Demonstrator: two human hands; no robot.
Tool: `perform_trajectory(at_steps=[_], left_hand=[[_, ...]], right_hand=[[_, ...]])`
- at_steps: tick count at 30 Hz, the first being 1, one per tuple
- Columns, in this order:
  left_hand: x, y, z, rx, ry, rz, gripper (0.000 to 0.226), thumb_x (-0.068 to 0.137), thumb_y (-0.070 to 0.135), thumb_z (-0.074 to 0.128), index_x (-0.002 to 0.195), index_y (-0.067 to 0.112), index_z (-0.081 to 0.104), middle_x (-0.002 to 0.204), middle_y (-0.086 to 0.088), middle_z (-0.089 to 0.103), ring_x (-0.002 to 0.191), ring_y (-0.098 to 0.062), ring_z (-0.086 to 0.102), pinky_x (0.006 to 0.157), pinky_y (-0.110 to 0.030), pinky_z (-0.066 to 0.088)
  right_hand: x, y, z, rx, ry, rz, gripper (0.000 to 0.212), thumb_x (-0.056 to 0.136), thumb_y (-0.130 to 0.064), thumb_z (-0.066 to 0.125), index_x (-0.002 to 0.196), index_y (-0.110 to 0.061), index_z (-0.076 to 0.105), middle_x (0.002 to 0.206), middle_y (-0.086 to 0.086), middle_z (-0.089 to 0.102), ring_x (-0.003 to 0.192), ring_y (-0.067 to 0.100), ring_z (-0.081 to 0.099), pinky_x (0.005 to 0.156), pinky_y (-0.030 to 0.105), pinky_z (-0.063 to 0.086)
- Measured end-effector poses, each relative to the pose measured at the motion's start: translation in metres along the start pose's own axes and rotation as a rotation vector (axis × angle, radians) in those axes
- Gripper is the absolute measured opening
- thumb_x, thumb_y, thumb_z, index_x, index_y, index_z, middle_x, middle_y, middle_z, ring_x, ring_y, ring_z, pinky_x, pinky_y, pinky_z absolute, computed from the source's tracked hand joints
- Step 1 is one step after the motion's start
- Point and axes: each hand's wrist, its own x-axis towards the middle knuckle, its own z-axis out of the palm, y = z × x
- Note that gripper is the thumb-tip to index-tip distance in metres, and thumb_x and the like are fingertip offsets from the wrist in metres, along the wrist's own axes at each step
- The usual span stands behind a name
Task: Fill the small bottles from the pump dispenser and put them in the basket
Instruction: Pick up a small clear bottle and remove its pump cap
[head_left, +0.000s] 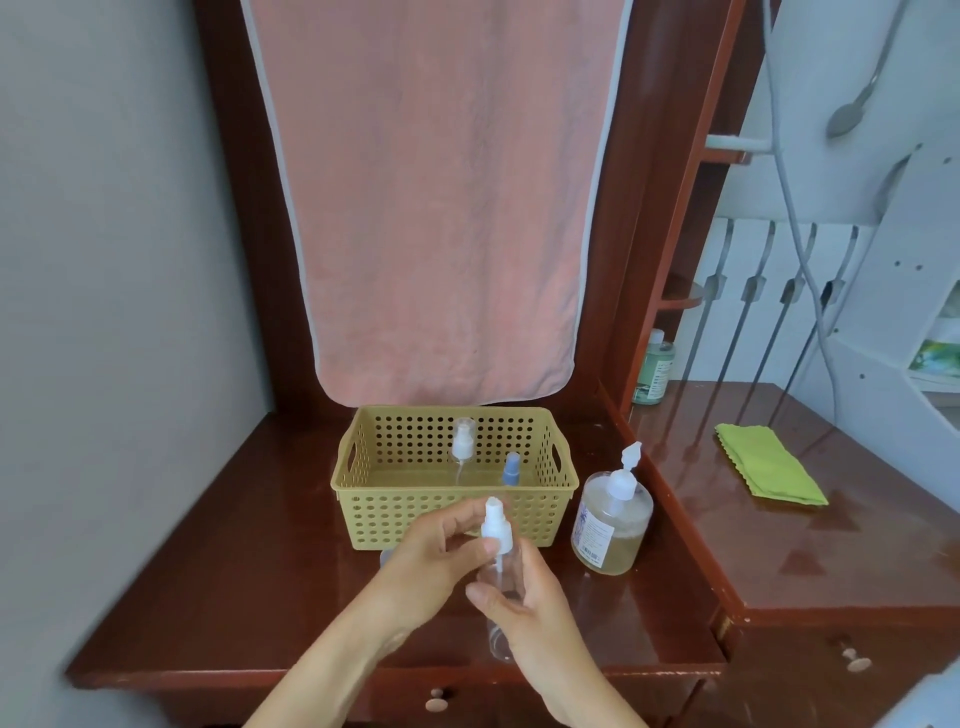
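1. Head view: the right hand (524, 618) gripped the body of a small clear bottle (500, 582) near the front edge of the table (234, 571). The left hand (436, 556) pinched its white spray top (494, 527).
2. The basket (415, 514) stood toward the table's back edge. Upright inside were a white-sprayer bottle (462, 448) and a blue-capped bottle (511, 468).
3. The pump dispenser (613, 519) stood just beside the basket, by the table's right edge.
4. A green cloth (769, 462) lay on the raised top at the right.

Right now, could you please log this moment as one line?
left hand grips spray cap | right hand holds clear bottle | basket holds white-capped bottle, blue-capped bottle | pump dispenser beside basket, untouched
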Motion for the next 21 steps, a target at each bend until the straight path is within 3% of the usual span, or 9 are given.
perform_trajectory(at_steps=[3, 6, 8, 12, 15, 18, 21], left_hand=[[0.003, -0.002, 0.003, 0.068, 0.183, -0.021, 0.029, 0.077, 0.011, 0.076, 0.101, 0.025, 0.069, 0.096, 0.003, 0.065, 0.098, -0.012, 0.061, 0.09, -0.024, 0.048], [0.005, -0.006, -0.001, -0.005, 0.047, -0.061, 0.041, 0.081, 0.021, 0.073, 0.117, 0.038, 0.061, 0.114, 0.005, 0.062, 0.107, -0.014, 0.062, 0.096, -0.032, 0.05], [0.004, -0.003, -0.004, -0.075, -0.044, -0.055, 0.038, 0.089, 0.011, 0.064, 0.121, 0.032, 0.061, 0.118, 0.001, 0.067, 0.11, -0.013, 0.063, 0.095, -0.029, 0.05], [0.007, -0.003, 0.001, 0.154, 0.192, -0.009, 0.034, 0.076, 0.017, 0.078, 0.101, 0.038, 0.068, 0.105, -0.004, 0.065, 0.101, -0.013, 0.061, 0.089, -0.023, 0.049], [0.007, -0.004, 0.0, 0.136, 0.081, -0.052, 0.043, 0.077, 0.029, 0.076, 0.114, 0.043, 0.059, 0.114, 0.003, 0.061, 0.107, -0.014, 0.059, 0.092, -0.027, 0.05], [0.005, -0.001, -0.007, -0.023, -0.063, -0.057, 0.036, 0.089, 0.011, 0.064, 0.121, 0.027, 0.06, 0.115, 0.003, 0.069, 0.105, -0.014, 0.065, 0.089, -0.027, 0.052], [0.007, -0.002, -0.003, 0.035, 0.077, -0.036, 0.027, 0.083, 0.008, 0.071, 0.105, 0.024, 0.069, 0.102, 0.001, 0.073, 0.098, -0.017, 0.067, 0.095, -0.037, 0.051]], right_hand=[[0.001, 0.002, 0.0, 0.019, -0.004, -0.005, 0.039, 0.083, -0.009, 0.064, 0.115, -0.031, 0.055, 0.113, -0.003, 0.067, 0.111, 0.006, 0.06, 0.1, 0.034, 0.047], [0.002, 0.002, 0.0, 0.018, 0.008, -0.019, 0.039, 0.083, -0.013, 0.065, 0.115, -0.033, 0.054, 0.114, -0.003, 0.066, 0.113, 0.01, 0.059, 0.096, 0.03, 0.047], [0.002, 0.003, -0.001, 0.021, 0.002, -0.022, 0.044, 0.084, -0.012, 0.065, 0.12, -0.034, 0.052, 0.115, -0.009, 0.066, 0.114, 0.006, 0.058, 0.095, 0.026, 0.046], [0.004, 0.005, 0.002, 0.028, -0.016, -0.014, 0.046, 0.081, -0.011, 0.065, 0.121, -0.029, 0.051, 0.121, -0.014, 0.063, 0.12, 0.004, 0.054, 0.102, 0.03, 0.045], [0.007, 0.005, 0.004, 0.058, 0.006, -0.012, 0.043, 0.082, -0.009, 0.066, 0.121, -0.024, 0.051, 0.117, -0.006, 0.066, 0.118, 0.012, 0.058, 0.102, 0.04, 0.047], [0.007, 0.003, 0.002, 0.058, 0.003, -0.017, 0.056, 0.077, -0.017, 0.066, 0.128, -0.028, 0.046, 0.119, -0.012, 0.065, 0.117, 0.007, 0.057, 0.102, 0.033, 0.044], [0.008, 0.006, 0.002, 0.052, 0.003, -0.005, 0.056, 0.077, -0.015, 0.065, 0.128, -0.027, 0.047, 0.118, -0.01, 0.066, 0.116, 0.005, 0.058, 0.1, 0.032, 0.046]])
